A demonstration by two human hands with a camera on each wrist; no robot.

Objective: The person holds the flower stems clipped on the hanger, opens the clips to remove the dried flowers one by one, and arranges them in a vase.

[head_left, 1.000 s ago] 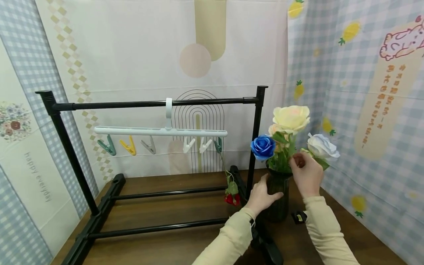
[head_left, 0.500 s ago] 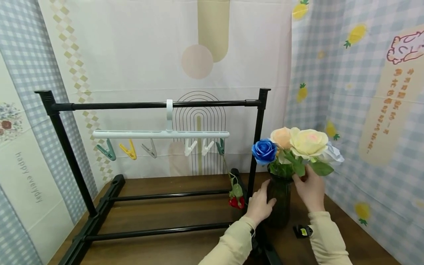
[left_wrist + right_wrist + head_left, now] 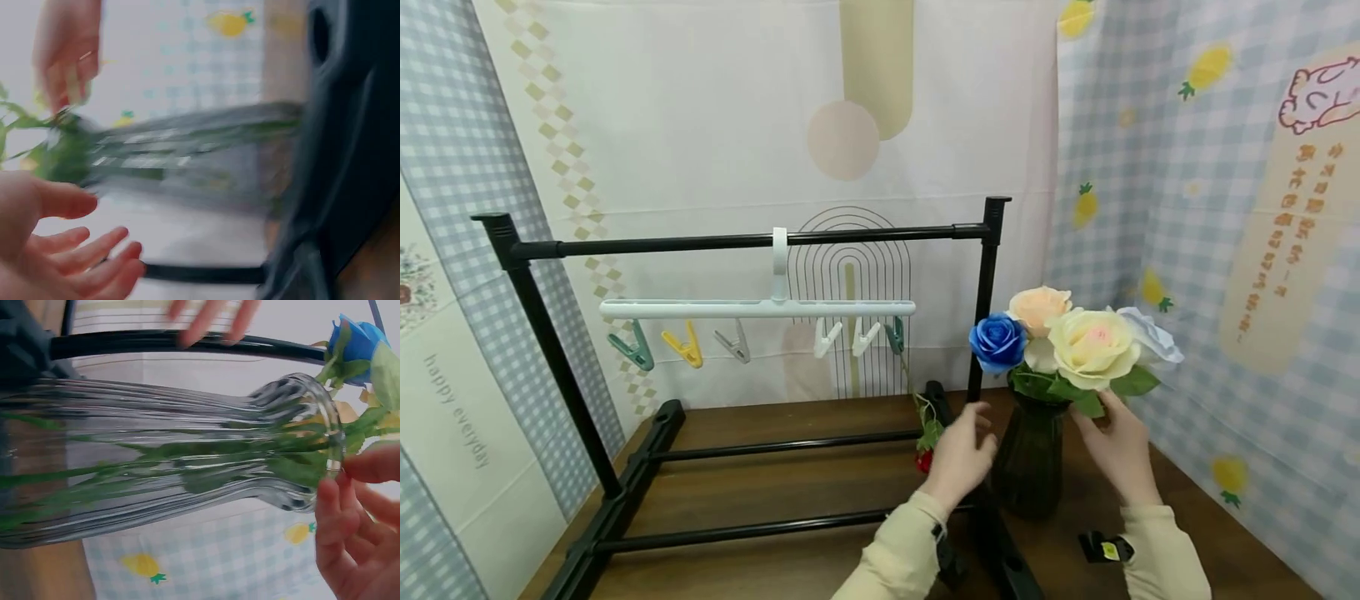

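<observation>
A dark green-looking ribbed glass vase [image 3: 1030, 467] stands upright on the table, its stems visible through the clear wall in the right wrist view. It bears a blue rose [image 3: 997, 342], a peach rose [image 3: 1039, 310], a pale yellow rose [image 3: 1094, 348] and a white-blue rose [image 3: 1150, 335]. My right hand [image 3: 1118, 446] is below the yellow rose; its thumb and forefinger pinch the vase's rim [image 3: 335, 428]. Left of the vase, my left hand [image 3: 958, 454] holds nothing, with fingers loosely bent and apart from the glass.
A black rack [image 3: 760, 242] stands to the left, its right foot close beside the vase. From it hangs a pale hanger [image 3: 722, 309] with several clips, one gripping a red rose [image 3: 924, 460] upside down. A small black object [image 3: 1105, 547] lies near my right wrist.
The yellow rose has come down and tilted forward over the vase mouth, with my right hand lowering to the rim. My left hand has let go of the vase and drawn left.
</observation>
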